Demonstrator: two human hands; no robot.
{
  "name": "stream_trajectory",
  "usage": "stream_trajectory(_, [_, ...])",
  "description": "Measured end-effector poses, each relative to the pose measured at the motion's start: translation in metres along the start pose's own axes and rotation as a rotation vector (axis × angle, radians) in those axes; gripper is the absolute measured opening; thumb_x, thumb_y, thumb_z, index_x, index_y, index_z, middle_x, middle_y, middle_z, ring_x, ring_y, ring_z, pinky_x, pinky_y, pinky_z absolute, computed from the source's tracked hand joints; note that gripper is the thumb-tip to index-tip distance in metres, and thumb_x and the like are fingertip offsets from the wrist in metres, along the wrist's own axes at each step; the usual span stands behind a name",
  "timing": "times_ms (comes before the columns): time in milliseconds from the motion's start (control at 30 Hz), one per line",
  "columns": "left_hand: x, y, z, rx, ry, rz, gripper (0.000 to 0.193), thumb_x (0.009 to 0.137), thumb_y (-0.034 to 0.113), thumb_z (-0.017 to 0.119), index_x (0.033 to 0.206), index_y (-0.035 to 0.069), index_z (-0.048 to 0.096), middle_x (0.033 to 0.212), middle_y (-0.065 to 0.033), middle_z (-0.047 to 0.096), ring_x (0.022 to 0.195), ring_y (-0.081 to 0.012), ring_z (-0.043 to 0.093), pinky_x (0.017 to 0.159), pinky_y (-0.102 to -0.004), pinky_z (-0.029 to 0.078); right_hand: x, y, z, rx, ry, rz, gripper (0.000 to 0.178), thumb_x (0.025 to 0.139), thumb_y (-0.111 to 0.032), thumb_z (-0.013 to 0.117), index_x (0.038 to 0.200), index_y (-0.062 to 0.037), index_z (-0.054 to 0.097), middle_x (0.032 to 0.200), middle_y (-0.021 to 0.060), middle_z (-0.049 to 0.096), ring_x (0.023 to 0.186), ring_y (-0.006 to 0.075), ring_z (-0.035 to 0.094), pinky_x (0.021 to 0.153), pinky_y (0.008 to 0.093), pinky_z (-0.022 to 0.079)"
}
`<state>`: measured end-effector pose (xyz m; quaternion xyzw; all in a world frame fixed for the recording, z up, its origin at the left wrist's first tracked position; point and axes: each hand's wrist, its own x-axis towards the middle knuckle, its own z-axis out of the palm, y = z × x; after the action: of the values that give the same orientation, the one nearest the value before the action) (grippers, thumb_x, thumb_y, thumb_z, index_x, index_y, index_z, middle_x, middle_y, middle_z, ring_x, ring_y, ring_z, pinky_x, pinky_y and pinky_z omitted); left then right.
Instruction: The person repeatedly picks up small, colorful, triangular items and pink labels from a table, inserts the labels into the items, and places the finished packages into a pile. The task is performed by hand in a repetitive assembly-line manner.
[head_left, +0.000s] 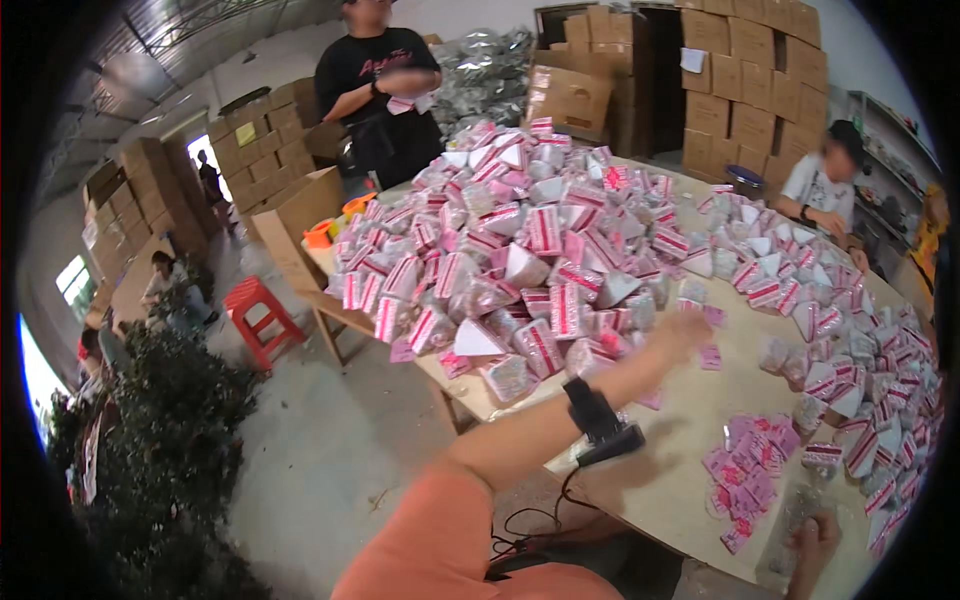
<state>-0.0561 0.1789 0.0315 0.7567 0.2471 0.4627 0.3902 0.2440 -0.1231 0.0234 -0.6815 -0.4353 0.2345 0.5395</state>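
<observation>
Pink-and-white packets [530,260] lie heaped across a pale wooden table [670,470] as a person in an orange sleeve reaches the left hand [680,330] out to the near edge of the pile; the hand is blurred, and whether its fingers are spread or closed on a packet cannot be told. A black wrist strap [592,408] with a cable sits on that forearm. At the lower right, the right hand [812,545] curls closed around a clear plastic bag [790,520], just beside a scatter of small pink labels [745,475]. Across the table, a person in black [380,90] handles a packet before stacked cardboard boxes [750,70], near a red stool [258,315].
</observation>
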Motion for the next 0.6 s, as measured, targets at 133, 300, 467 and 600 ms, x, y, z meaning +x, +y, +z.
stream_trajectory(133, [-0.06, -0.002, 0.069, -0.117, -0.164, -0.159, 0.031, 0.081, 0.017, 0.06, 0.108, 0.001, 0.056, 0.089, -0.0106, 0.061, 0.082, -0.0227, 0.059, 0.074, -0.0334, 0.047, 0.014, 0.012, -0.055, -0.699, -0.074, -0.087, 0.021, 0.088, -0.013, 0.053, 0.103, -0.0032, 0.064, 0.08, 0.0115, 0.062, 0.072, 0.0215, 0.056, 0.071, 0.0342, 0.046])
stream_trajectory(300, [-0.105, 0.032, 0.098, -0.114, -0.318, -0.193, 0.033, 0.081, 0.018, 0.058, 0.109, 0.0, 0.054, 0.099, -0.0174, 0.058, 0.092, -0.0271, 0.058, 0.082, -0.0354, 0.046, 0.025, 0.094, -0.087, -0.946, -0.069, -0.179, 0.016, 0.079, -0.012, 0.055, 0.092, -0.0019, 0.059, 0.087, 0.0159, 0.06, 0.079, 0.0267, 0.059, 0.069, 0.0377, 0.048])
stream_trajectory(467, [-0.118, 0.018, 0.115, 0.051, -0.404, 0.159, 0.029, 0.076, 0.017, 0.063, 0.102, 0.003, 0.061, 0.11, -0.0177, 0.055, 0.1, -0.029, 0.056, 0.088, -0.0366, 0.047, 0.013, 0.109, -0.075, -0.975, -0.021, -0.18, 0.021, 0.067, -0.002, 0.056, 0.088, 0.0012, 0.057, 0.084, 0.0183, 0.057, 0.082, 0.0372, 0.055, 0.072, 0.0429, 0.043])
stream_trajectory(600, [-0.119, 0.027, 0.112, -0.129, -0.404, -0.288, 0.03, 0.086, 0.016, 0.059, 0.111, -0.001, 0.056, 0.102, -0.0122, 0.062, 0.094, -0.0158, 0.061, 0.081, -0.029, 0.05, 0.021, 0.069, -0.051, -0.957, -0.043, -0.152, 0.011, 0.068, 0.0, 0.059, 0.079, 0.0009, 0.059, 0.082, 0.022, 0.059, 0.08, 0.0422, 0.056, 0.071, 0.0476, 0.044])
